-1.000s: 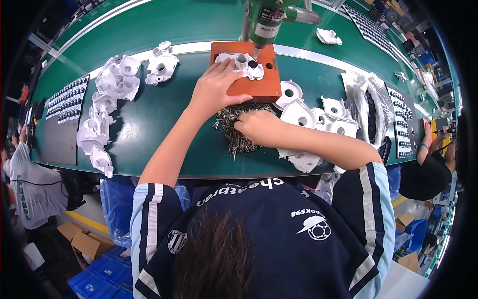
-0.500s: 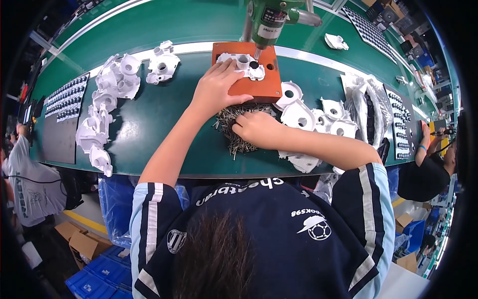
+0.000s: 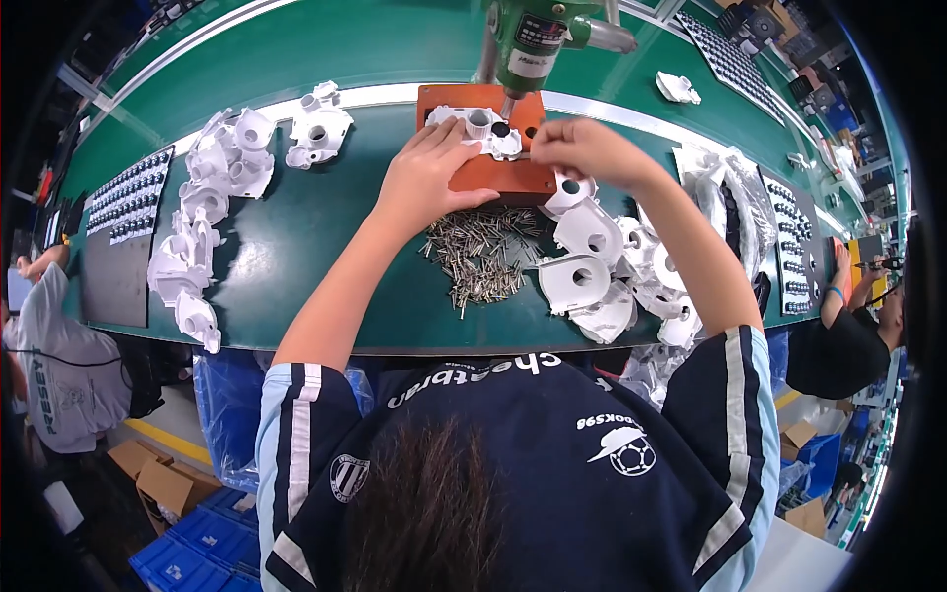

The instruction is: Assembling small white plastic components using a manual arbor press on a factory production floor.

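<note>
My left hand [image 3: 426, 170] lies on a white plastic housing [image 3: 477, 123] seated on an orange block [image 3: 503, 179]. Its fingers stretch over the part, with the thumb spread along the block's front edge. A round black piece [image 3: 500, 129] shows at the housing's right part, under the tip of a green press [image 3: 534, 59]. My right hand [image 3: 590, 151] is closed in a pinch at the block's right side, close to the housing. Whatever its fingertips hold is hidden. Below the block lies a loose pile of small metal pins [image 3: 478, 259], which neither hand touches.
More white housings [image 3: 575, 283] are heaped to the right of the pins. Another row of housings [image 3: 205, 202] stands left, beside a tray of small dark parts [image 3: 128, 197]. A clear plastic bag [image 3: 712, 192] lies at right. Other people [image 3: 69, 365] work on both sides.
My right hand has risen from the pin pile to the right side of the orange block, uncovering the pins. The left hand keeps its place on the housing.
</note>
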A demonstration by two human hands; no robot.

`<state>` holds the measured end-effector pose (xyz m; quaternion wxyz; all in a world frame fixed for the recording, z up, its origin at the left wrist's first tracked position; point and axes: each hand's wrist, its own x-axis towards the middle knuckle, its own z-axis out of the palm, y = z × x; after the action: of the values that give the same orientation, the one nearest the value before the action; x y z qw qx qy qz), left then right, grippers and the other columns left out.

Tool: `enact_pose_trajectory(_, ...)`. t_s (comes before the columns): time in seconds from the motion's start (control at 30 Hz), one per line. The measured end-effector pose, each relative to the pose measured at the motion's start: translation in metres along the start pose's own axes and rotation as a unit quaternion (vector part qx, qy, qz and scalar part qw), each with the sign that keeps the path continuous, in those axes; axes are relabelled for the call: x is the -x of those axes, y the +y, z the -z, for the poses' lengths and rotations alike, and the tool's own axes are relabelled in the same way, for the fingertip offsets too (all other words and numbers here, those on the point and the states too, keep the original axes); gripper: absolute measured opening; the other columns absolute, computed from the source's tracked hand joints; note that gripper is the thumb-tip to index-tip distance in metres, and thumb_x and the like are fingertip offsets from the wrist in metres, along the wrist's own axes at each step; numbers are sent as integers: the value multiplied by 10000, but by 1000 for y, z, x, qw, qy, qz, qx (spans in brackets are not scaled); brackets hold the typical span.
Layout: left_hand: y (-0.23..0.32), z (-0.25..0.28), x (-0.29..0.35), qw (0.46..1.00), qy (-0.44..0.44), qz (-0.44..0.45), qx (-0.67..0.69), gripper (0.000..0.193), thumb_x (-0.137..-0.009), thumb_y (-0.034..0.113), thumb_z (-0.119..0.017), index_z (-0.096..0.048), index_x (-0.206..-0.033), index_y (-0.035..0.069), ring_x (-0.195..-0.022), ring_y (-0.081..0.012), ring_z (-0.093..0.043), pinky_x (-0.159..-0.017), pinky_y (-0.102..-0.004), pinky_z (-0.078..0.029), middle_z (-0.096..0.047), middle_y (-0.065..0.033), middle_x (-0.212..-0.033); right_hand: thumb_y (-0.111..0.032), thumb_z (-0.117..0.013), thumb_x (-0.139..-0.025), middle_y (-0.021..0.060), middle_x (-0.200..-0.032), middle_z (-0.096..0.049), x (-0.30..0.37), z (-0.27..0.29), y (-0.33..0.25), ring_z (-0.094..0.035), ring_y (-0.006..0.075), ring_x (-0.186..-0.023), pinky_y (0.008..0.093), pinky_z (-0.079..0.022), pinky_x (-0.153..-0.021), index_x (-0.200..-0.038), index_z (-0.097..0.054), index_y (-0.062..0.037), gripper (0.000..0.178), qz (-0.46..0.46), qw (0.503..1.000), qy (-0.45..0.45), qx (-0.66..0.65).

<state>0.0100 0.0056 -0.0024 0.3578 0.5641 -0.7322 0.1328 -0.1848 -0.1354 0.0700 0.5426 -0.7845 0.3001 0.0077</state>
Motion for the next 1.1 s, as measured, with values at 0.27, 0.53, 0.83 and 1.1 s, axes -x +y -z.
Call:
enact_pose_trajectory(0.27, 2, 0, -2, 1000, 7, 3, 16, 510, -637, 419, -763, -624, -963, 52, -1110, -304, -542, -961, -421, -423, -600, -141, -1111, -118, -585, -871, -27, -657, -507, -43, 17, -4, -379, 27, -462, 182, -239, -406, -842, -606, -47, 80, -39, 998, -2, -51)
enact_pose_trajectory(0.53, 2, 0, -2, 1000, 9, 1, 3, 511, -636, 421, -762, -625, -962, 52, -1106, -305, -544, -963, -418, -423, -607, -137, -1095, -96, -594, -838, 6, -683, -555, -55, 18, -11, -362, 39, -474, 201, -242, -418, -828, -638, -13, 94, -49, 998, 27, -31)
enact_pose_trajectory(0.83, 1, 0, -2, 1000, 6, 3, 6, 520, -635, 427, -761, -628, -961, 45, -1116, -305, -540, -975, -420, -414, -602, -151, -1118, -135, -611, -795, -45, -673, -518, -50, 19, -21, -416, 26, -566, 177, -339, -492, -838, -614, -76, 73, -35, 998, -15, -52)
enact_pose_trajectory(1.1, 1, -2, -1, 1000, 2, 9, 4, 531, -635, 434, -761, -631, -975, 48, -1129, -303, -534, -980, -423, -411, -596, -165, -1137, -146, -614, -786, -64, -665, -500, -54, 22, -20, -403, 18, -555, 172, -339, -496, -834, -605, -103, 65, -37, 998, -39, -44)
